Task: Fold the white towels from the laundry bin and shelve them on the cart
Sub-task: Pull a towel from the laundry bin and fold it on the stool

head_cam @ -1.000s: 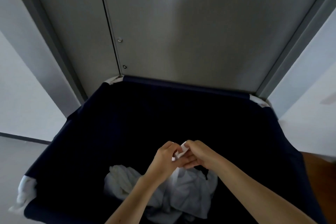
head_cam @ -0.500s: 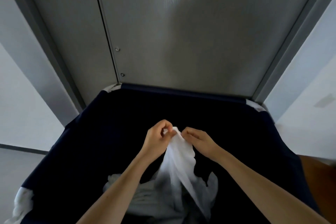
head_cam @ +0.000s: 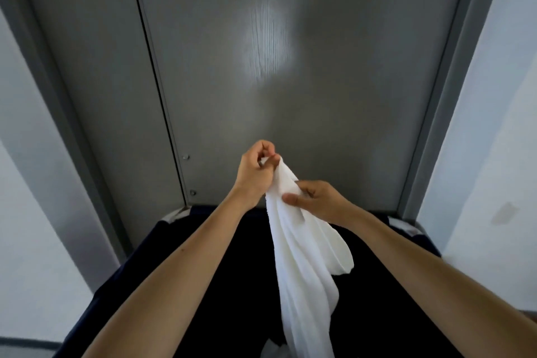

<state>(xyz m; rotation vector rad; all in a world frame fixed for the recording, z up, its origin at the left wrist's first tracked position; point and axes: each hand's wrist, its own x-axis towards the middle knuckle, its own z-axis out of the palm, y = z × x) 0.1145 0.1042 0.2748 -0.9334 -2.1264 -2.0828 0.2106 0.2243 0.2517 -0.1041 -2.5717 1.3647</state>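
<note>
Above the dark laundry bin (head_cam: 203, 241), both hands grip a white towel (head_cam: 302, 256). Left hand (head_cam: 255, 171) pinches its top corner. Right hand (head_cam: 319, 200) pinches the edge just below.

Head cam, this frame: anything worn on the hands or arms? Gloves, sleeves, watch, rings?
Nothing worn that shows. The left hand and right hand are ungloved, with no rings visible. The left forearm and right forearm are bare to the frame edge: no sleeves, watch or bracelet in view.
</note>
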